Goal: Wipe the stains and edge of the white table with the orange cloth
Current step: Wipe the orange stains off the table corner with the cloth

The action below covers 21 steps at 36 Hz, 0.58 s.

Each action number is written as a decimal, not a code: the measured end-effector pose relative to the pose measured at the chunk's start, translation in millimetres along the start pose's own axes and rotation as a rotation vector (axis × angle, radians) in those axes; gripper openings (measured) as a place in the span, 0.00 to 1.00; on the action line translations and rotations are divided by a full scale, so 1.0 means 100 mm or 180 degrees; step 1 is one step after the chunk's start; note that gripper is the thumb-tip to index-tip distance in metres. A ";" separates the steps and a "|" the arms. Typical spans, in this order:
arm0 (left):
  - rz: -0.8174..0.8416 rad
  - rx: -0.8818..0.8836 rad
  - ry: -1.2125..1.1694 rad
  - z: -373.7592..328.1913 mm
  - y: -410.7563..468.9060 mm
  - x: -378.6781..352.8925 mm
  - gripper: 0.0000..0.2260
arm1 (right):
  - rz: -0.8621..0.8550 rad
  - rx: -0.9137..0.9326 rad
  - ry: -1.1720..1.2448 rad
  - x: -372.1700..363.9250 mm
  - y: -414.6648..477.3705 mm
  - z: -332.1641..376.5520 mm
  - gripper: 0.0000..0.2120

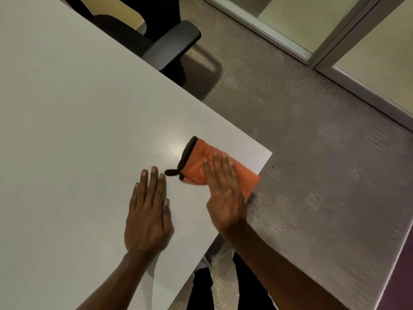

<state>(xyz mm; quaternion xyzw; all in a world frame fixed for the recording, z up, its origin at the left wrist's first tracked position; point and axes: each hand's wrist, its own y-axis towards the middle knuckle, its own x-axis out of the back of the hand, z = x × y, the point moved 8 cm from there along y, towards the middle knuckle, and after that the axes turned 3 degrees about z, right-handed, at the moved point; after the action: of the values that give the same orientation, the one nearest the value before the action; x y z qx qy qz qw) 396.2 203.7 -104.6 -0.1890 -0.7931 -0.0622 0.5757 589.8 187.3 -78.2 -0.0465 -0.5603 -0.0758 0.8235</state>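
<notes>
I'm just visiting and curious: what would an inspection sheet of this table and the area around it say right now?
Surface: white table, smooth with a light glare near the cloth; no stain clear enough to make out.
Job's things: orange cloth, folded, dark-trimmed, lying at the table's near corner and reaching its edge.
Clutter: nothing seen on the table.
Hands: right hand flat on the cloth, fingers straight, pressing rather than gripping; left hand flat on the bare tabletop beside it, holding nothing.
Cables: nothing seen.
Surroundings: black office chair pulled up at the far edge; grey carpet; glass partition with a pale frame beyond.
</notes>
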 end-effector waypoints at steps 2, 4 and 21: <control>0.0001 0.0012 -0.0032 0.01 0.00 0.00 0.29 | -0.0081 0.0058 0.0215 -0.02 -0.32 0.08 0.34; -0.0023 0.0005 -0.0034 0.00 0.01 0.00 0.29 | -0.0032 0.0081 0.0235 -0.01 -0.41 0.09 0.33; 0.0080 0.0044 -0.0030 0.01 -0.01 -0.02 0.29 | -0.0008 -0.0333 -0.0132 0.10 1.19 -0.34 0.37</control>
<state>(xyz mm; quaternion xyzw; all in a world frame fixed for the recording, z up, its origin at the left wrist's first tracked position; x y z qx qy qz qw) 395.4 202.6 -106.4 -0.1953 -0.7938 -0.0485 0.5740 645.9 297.9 -80.5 -0.0904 -0.5726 -0.1050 0.8080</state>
